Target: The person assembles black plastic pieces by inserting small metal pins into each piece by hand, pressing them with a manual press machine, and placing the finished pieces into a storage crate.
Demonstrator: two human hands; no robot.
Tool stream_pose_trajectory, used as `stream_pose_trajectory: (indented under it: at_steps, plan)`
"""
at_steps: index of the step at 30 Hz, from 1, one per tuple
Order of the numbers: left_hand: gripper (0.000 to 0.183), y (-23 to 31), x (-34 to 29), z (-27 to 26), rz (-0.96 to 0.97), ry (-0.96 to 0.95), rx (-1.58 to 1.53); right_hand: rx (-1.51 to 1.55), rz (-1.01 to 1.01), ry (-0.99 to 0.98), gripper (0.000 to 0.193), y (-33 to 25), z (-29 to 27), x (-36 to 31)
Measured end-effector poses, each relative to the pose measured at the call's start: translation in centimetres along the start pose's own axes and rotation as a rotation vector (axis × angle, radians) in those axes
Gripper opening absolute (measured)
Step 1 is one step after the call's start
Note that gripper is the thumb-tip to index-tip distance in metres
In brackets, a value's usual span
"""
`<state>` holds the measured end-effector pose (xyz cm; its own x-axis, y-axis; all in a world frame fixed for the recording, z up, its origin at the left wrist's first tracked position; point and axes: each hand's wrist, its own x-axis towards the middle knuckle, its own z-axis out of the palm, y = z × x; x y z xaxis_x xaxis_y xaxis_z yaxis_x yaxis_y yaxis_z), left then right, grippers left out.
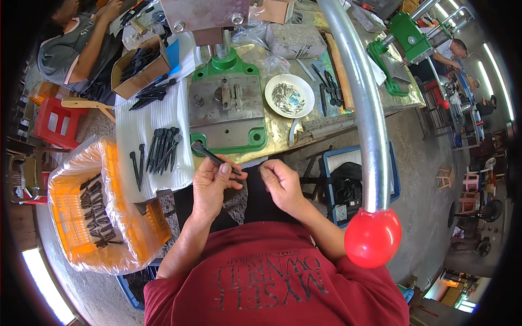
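Note:
My left hand (211,183) pinches a slim black part with a wider head (215,158), held tilted just in front of the green press base. To its right, my right hand (281,183) is closed, thumb against the fingers; anything in that pinch is hidden or too small to make out. The green hand press (254,140) stands beyond both hands, with a small metal fixture (231,95) on its plate. Right of the plate, a white bowl (276,110) holds many tiny metal pieces. Similar black parts (163,146) lie on white foam sheeting (128,141) at the left.
The press's steel lever with a red ball knob (373,238) comes down close by my right arm. A plastic-lined orange crate (65,217) holds dark parts at the left. A cardboard box (128,86) sits farther back, near another person (81,51). A blue crate (394,174) stands right.

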<state>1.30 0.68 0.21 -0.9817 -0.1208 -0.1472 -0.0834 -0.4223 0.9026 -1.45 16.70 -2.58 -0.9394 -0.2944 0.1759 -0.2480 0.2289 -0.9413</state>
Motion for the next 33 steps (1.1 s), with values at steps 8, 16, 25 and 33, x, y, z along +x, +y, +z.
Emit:
stream_pose_trajectory:
  at_steps: [8, 16, 25, 33]
  plan:
    - [0.010, -0.7, -0.2, -0.7, -0.050, -0.073, 0.040, 0.186, 0.100, 0.270, 0.009, 2.2, -5.3, 3.8]
    - [0.009, -1.2, -0.4, -1.1, -0.050, -0.087, 0.072, -0.445, -0.110, 0.185, 0.010, 1.2, -8.8, 9.9]
    - [0.008, -1.4, -0.4, -1.2, -0.080, -0.075, 0.072, -0.916, -0.173, 0.028, 0.006, 3.6, -8.1, 13.0]
    - [0.008, -2.0, -0.6, -1.3, -0.095, -0.069, 0.084, -1.077, -0.066, -0.046, 0.008, 3.7, -7.4, 13.6]
